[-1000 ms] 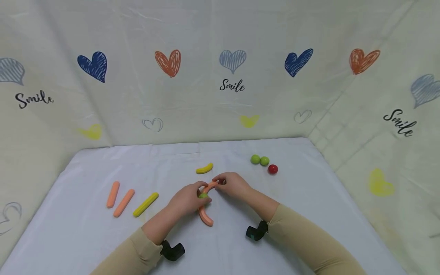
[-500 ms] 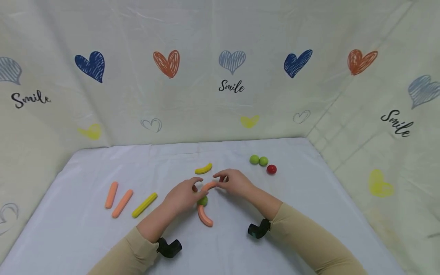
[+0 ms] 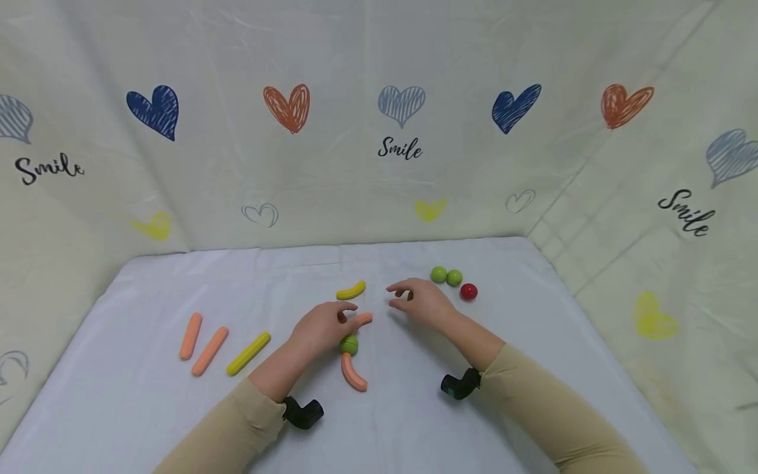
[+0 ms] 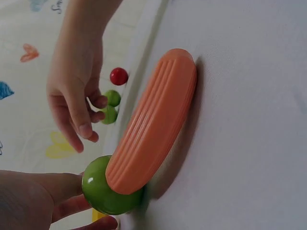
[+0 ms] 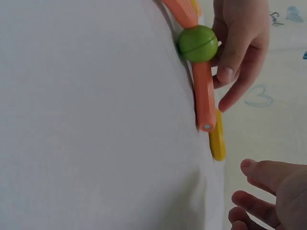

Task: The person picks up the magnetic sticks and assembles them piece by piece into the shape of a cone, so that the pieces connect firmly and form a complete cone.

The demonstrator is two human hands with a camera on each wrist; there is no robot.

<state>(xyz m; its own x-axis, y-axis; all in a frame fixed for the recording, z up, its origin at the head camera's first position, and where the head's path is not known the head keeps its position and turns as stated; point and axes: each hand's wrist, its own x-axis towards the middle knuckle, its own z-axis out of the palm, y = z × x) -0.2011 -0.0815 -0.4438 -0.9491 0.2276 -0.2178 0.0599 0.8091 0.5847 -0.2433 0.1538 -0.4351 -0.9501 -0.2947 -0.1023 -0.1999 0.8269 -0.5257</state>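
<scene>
A green ball (image 3: pixel 349 344) joins two curved orange bars on the white cloth. The lower curved bar (image 3: pixel 354 373) bends toward the person; the upper curved bar (image 3: pixel 365 318) runs away to the right, partly hidden by my left hand (image 3: pixel 320 329). That hand hovers beside the ball with its fingers loosely spread, the thumb right at the ball in the left wrist view. My right hand (image 3: pixel 423 301) is apart from the bars, off to their right, its fingers relaxed and holding nothing. A pale round spot shows on the upper bar's free end in the right wrist view.
Behind the hands lies a curved yellow bar (image 3: pixel 351 290). Two green balls (image 3: pixel 439 274) and a red ball (image 3: pixel 468 291) sit at the back right. Two straight orange bars (image 3: pixel 191 336) and a straight yellow bar (image 3: pixel 249 354) lie at the left. A printed curtain (image 3: pixel 331 164) rises behind.
My right hand has let go of the upper curved bar and moved right and away. My left hand has loosened its hold on the green ball, its fingers now lifted and spread.
</scene>
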